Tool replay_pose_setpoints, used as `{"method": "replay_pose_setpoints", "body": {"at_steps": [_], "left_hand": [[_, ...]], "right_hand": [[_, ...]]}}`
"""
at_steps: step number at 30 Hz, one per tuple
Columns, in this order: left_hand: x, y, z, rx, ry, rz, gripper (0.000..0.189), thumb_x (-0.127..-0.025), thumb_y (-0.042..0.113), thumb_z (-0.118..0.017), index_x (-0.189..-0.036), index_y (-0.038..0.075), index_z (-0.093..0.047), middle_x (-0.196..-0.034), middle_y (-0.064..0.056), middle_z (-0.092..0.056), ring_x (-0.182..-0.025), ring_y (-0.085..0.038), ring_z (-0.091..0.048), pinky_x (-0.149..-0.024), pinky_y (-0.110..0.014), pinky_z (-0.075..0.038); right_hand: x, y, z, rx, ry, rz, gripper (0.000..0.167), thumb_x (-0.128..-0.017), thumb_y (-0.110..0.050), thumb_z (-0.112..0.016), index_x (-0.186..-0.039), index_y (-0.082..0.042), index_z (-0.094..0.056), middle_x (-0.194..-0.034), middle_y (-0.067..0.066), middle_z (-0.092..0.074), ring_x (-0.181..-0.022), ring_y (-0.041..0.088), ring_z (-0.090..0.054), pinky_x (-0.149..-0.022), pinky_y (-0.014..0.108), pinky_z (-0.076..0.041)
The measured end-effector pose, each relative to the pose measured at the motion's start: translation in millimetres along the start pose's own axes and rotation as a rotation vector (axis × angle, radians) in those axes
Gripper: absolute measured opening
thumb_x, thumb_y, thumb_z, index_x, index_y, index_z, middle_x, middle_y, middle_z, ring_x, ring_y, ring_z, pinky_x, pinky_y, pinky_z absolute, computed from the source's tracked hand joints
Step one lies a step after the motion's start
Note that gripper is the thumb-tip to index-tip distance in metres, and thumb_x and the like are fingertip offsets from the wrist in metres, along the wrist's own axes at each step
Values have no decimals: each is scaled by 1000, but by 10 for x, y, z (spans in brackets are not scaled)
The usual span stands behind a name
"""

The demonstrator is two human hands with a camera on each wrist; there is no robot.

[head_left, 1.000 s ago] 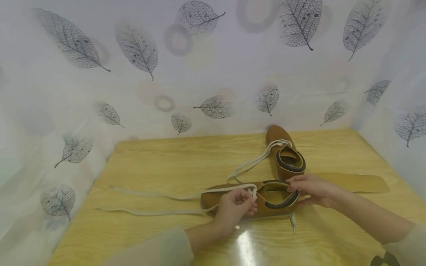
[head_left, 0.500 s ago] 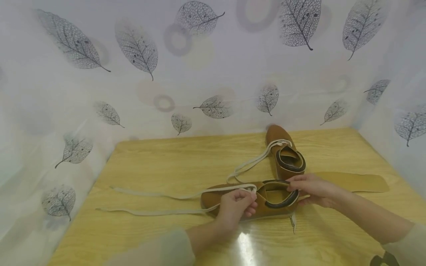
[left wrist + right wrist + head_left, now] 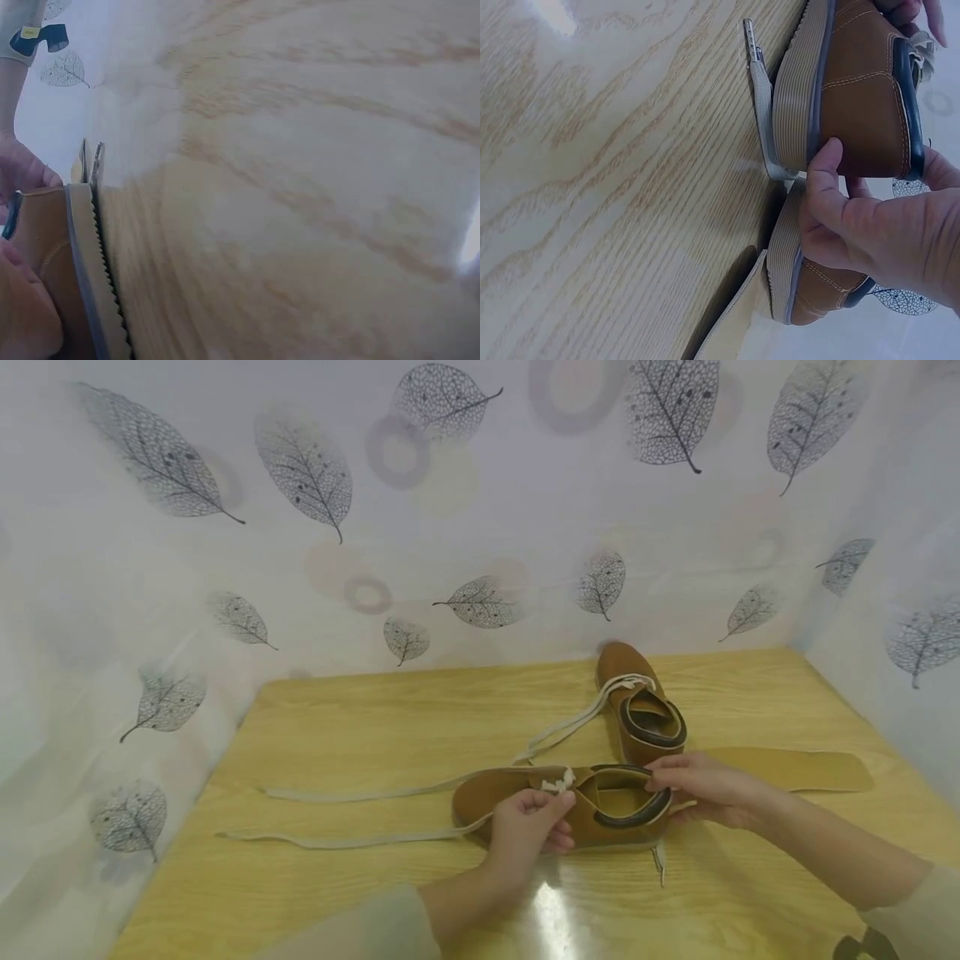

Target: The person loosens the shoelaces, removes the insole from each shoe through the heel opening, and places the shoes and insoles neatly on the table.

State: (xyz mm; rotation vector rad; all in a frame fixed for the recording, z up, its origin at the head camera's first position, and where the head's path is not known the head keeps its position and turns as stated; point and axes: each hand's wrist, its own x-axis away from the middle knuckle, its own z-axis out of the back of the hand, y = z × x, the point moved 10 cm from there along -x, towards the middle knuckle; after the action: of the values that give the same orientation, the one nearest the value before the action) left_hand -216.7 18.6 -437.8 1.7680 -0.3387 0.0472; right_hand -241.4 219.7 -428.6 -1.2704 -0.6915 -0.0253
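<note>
A brown lace-up shoe lies lengthwise before me, toe to the left, its dark padded collar toward my right hand. My right hand grips the heel, fingers at the collar's back rim; the right wrist view shows a fingertip against the brown heel. Over the shoe's near side, my left hand has its fingers curled, thumb and forefinger pinching right beside the bunched cream shoelace; what lies between them is mostly hidden. Two long lace ends stretch left across the table. In the left wrist view, the shoe's ridged sole shows.
A second brown shoe stands behind, toe toward the patterned curtain, its laces trailing left. A tan insole-like flat piece lies to the right. Metal-tipped lace ends show under the held shoe's heel.
The far lace strand has shifted from across the shoe's top to its far edge, uncovering the bunched lace. Both hands stay nearly in place.
</note>
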Motion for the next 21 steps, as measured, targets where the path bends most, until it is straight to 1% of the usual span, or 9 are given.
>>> {"method": "replay_pose_setpoints", "body": {"at_steps": [1,4,7,9,12,15,17,19,21], "left_hand": [[-7,18,9,3,19,4,29,-82,24,-73,-90,-3,-63,-68,-7,-67,-55,-12,-64,-59,-29,-59],[-14,37,8,24,45,38,31,-82,25,-73,-92,-3,-64,-73,-9,-68,-60,-14,-67,-63,-31,-60],[-4,40,11,59,81,76,25,-84,17,-71,-94,-5,-65,-81,-12,-70,-67,-15,-69,-69,-32,-59],[10,35,1,62,81,85,20,-86,10,-68,-97,-6,-63,-87,-13,-69,-73,-16,-69,-73,-32,-59],[59,50,-38,-7,38,44,17,-88,6,-63,-98,-8,-61,-92,-14,-68,-83,-20,-68,-80,-30,-58],[119,85,-64,-107,-7,-34,16,-88,7,-61,-96,-7,-59,-96,-10,-63,-90,-19,-62,-86,-26,-54],[155,111,-64,-132,-29,-67,17,-88,9,-62,-96,-6,-60,-99,-7,-60,-93,-16,-57,-87,-24,-50],[172,153,-70,-129,-54,-94,19,-89,11,-62,-95,-6,-60,-100,-5,-57,-94,-13,-53,-87,-23,-46],[173,197,-87,-92,-91,-102,21,-90,13,-61,-98,-7,-60,-103,-5,-60,-98,-13,-55,-91,-23,-46]], "right_hand": [[-1,-3,1,-1,0,2,60,-94,-16,-47,-136,21,-25,-126,30,-44,-96,21,-54,-84,44,-54],[-2,2,9,2,2,0,59,-96,-17,-46,-136,20,-25,-128,30,-44,-97,22,-53,-83,43,-54],[-9,7,14,3,5,1,58,-95,-17,-47,-135,20,-28,-126,28,-45,-98,22,-52,-82,42,-54],[-15,12,10,-1,8,1,56,-94,-17,-48,-134,19,-31,-123,24,-47,-97,22,-53,-82,42,-54],[-21,15,6,-10,10,-1,55,-92,-16,-49,-132,18,-35,-118,18,-49,-94,21,-53,-81,41,-54],[-15,6,2,-13,6,1,56,-91,-15,-49,-133,18,-34,-115,15,-51,-93,19,-54,-80,41,-54],[-13,4,3,-11,3,-2,57,-91,-15,-50,-134,19,-33,-116,16,-51,-93,18,-55,-81,41,-54],[-12,-2,7,-4,0,1,57,-91,-14,-50,-134,19,-33,-120,20,-49,-96,20,-55,-81,41,-54],[-14,-4,17,2,-1,3,54,-91,-14,-49,-132,19,-36,-127,28,-44,-102,23,-54,-83,42,-54]]}}
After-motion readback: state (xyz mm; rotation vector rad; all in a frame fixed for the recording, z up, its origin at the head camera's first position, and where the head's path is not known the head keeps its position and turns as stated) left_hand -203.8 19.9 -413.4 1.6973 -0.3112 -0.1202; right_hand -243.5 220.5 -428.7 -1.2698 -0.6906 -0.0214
